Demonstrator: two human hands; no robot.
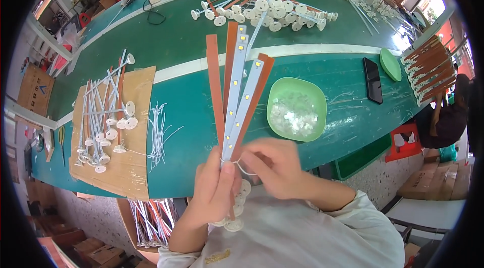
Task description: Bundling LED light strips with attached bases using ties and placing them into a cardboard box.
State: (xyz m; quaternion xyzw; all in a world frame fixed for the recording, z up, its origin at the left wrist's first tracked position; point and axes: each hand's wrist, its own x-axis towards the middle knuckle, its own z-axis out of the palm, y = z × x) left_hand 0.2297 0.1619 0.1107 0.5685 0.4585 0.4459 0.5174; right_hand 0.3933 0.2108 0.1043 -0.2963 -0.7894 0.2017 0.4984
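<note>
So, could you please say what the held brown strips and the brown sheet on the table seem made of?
The strips could be matte plastic or coated metal, given their even colour. The sheet seems cardboard: mostly dull, plain tan surface.

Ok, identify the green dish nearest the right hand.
The dish holding clear pieces, beyond the right hand; the other dish lies farther right, beside the phone.

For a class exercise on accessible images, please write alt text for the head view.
A person's left hand grips a bundle of LED strips while the right hand holds a white tie against it. On the green table are a green bowl of clear pieces, a phone and more strips on cardboard.
</note>
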